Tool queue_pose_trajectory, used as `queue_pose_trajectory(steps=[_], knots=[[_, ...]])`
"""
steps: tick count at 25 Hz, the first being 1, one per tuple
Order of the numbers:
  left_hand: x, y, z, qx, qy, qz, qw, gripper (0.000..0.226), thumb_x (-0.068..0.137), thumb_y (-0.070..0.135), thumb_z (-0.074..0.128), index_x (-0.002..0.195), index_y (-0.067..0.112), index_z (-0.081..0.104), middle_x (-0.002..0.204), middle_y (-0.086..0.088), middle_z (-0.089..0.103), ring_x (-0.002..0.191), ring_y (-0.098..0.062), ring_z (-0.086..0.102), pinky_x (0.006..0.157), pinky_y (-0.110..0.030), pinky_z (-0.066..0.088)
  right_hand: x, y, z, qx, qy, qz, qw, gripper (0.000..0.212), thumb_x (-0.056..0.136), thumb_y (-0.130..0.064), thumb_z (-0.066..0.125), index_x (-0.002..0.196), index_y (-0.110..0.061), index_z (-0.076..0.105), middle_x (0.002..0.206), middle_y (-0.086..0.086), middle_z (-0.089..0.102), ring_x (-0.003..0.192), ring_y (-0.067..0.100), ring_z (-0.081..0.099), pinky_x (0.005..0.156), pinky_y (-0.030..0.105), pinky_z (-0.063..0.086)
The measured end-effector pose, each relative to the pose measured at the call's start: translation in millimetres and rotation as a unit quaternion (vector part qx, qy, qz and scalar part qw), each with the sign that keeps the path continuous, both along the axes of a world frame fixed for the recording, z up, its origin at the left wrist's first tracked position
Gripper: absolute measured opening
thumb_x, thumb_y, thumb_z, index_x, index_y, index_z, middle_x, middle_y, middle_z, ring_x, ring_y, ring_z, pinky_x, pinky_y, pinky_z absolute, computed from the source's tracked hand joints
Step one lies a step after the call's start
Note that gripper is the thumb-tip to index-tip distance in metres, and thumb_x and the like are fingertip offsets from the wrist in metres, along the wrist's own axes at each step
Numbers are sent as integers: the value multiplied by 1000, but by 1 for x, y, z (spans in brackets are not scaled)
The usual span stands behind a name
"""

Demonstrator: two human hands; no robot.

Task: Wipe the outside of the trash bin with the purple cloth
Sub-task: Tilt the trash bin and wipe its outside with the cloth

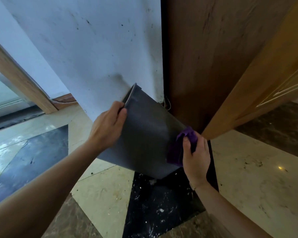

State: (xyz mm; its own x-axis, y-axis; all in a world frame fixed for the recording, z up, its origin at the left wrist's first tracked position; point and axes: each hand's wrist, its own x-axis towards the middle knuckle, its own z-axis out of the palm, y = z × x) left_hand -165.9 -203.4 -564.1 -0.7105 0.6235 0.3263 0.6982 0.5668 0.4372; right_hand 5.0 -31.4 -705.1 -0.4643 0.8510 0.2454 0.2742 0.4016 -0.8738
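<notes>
A dark grey trash bin [144,134] is tilted away from me in the middle of the view, its rim leaning against the white wall and its base toward me. My left hand [108,124] grips the bin's upper left edge near the rim, thumb on the outer side. My right hand [196,155] presses a crumpled purple cloth [180,145] against the bin's right side, near the right edge. Part of the cloth is hidden under my fingers.
A stained white wall [96,48] stands right behind the bin. A dark wooden panel [213,57] and a light wooden door [258,83] close in on the right. The marble floor [247,177] carries dust and white specks below the bin.
</notes>
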Motion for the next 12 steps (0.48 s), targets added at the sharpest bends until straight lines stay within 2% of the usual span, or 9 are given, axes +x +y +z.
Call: queue_pose_trajectory(steps=[2, 5, 8, 12], knots=[[3, -18, -1, 44, -52, 29, 997, 17, 91, 28, 37, 82, 23, 50, 66, -4, 56, 60, -19, 50, 54, -36, 35, 6, -12, -1, 13, -4, 17, 1000, 54, 92, -56, 41, 121, -15, 61, 118, 2, 63, 103, 21, 61, 75, 23, 43], [6, -25, -2, 78, -60, 104, 990, 33, 95, 33, 38, 62, 27, 41, 56, 4, 47, 53, -12, 44, 49, -31, 30, 15, -31, -5, 82, -19, 66, 994, 49, 94, -53, 45, 122, -17, 62, 122, 1, 64, 107, 20, 60, 77, 24, 47], [10, -17, -5, 67, -44, 163, 983, 40, 102, 33, 36, 62, 26, 36, 55, 2, 46, 51, -12, 44, 46, -30, 27, 18, -37, -3, 122, -25, 83, 989, 48, 94, -50, 47, 122, -15, 62, 122, 4, 65, 107, 23, 61, 76, 24, 48], [16, -22, -13, 82, -31, 128, 988, 36, 103, 27, 36, 68, 25, 41, 55, 3, 46, 49, -13, 46, 46, -27, 29, 8, -47, 27, 84, 18, 75, 994, 52, 93, -50, 45, 123, -11, 63, 123, 7, 65, 111, 26, 61, 84, 28, 48]])
